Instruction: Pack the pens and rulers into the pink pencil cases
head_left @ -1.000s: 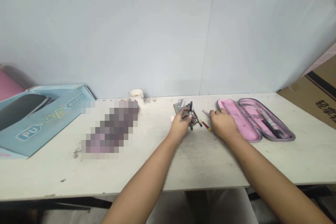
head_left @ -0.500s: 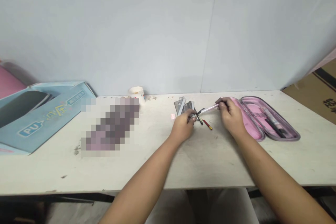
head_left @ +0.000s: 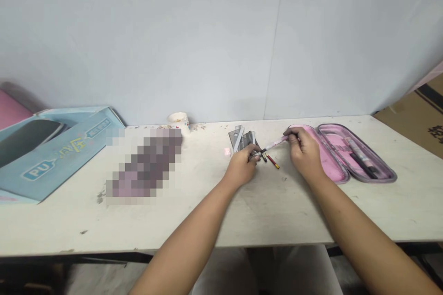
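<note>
Between my two hands a slim pen (head_left: 275,142) with a pale pinkish barrel and a dark section is held at a slant. My left hand (head_left: 243,164) pinches its lower, darker end. The fingers of my right hand (head_left: 304,151) are closed on its upper end. Under and beside my left hand lie grey rulers (head_left: 237,138), a pink eraser (head_left: 227,151) and a short red pencil (head_left: 273,162). Just right of my right hand a pink pencil case (head_left: 382,161) lies open, with a marker-like pen (head_left: 358,152) and a black pen (head_left: 362,166) inside.
A white paper cup (head_left: 179,121) stands near the wall. Left of centre lies a pixelated dark purple object (head_left: 147,163). A blue box (head_left: 69,152) occupies the table's left end, and a brown carton (head_left: 424,115) is at the far right. The wall rises behind the table.
Both hands keep their hold on the pen, which has turned slightly between them. The view has shifted a little; the things on the table stay in place.
</note>
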Demonstrator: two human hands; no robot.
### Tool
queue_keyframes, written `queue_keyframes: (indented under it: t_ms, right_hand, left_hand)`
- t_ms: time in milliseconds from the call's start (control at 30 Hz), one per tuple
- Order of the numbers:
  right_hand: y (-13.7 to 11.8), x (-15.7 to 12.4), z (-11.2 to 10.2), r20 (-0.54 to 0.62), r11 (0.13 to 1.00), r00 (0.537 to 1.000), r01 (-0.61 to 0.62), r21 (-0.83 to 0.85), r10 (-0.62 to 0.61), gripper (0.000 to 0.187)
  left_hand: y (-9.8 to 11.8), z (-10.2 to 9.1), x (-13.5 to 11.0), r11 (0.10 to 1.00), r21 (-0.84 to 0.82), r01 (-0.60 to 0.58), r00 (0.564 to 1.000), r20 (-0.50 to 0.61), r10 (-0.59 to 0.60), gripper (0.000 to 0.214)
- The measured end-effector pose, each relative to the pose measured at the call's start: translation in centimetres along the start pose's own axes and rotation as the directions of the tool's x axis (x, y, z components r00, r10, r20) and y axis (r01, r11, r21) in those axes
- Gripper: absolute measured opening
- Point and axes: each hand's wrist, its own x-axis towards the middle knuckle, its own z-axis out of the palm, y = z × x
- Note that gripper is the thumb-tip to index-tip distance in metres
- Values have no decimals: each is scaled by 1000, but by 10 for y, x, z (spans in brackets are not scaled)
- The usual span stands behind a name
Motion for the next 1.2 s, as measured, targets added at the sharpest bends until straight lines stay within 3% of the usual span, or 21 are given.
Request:
queue_keyframes:
  t_ms: [133,333,533,667,833,967,1100,1200]
  right_hand:
    - [-3,-2,3,160,999,987,-7,38,1,17]
    - [0,-3,1,279,971,936,-173,-167,215,39]
    - [2,-1,0,404,966,899,-232,111,170,30]
    - [1,-1,-1,378,964,890,-263,-28,253,37]
    - [0,0,-4,454,951,872,-275,143,184,30]
    - [0,-1,-3,405,956,875,-293,10,264,34]
    - [1,-1,-3,469,950,862,-283,130,193,28]
    - [1,-1,-4,460,953,856,-296,64,235,30]
  left_hand:
    - [0,0,0,999,-27,-21,1000,-18,21,23]
    - [1,-2,1,998,38,-58,998,-24,59,23]
    - [3,-3,0,997,62,-48,996,-78,53,20]
    - [3,-3,0,996,69,-59,997,-55,63,20]
    - [4,-5,0,994,90,-60,996,-64,66,21]
    - [4,-5,1,994,86,-63,995,-73,69,23]
    - [3,-5,1,992,86,-87,993,-78,94,27]
    - [3,-6,0,992,92,-81,994,-71,88,30]
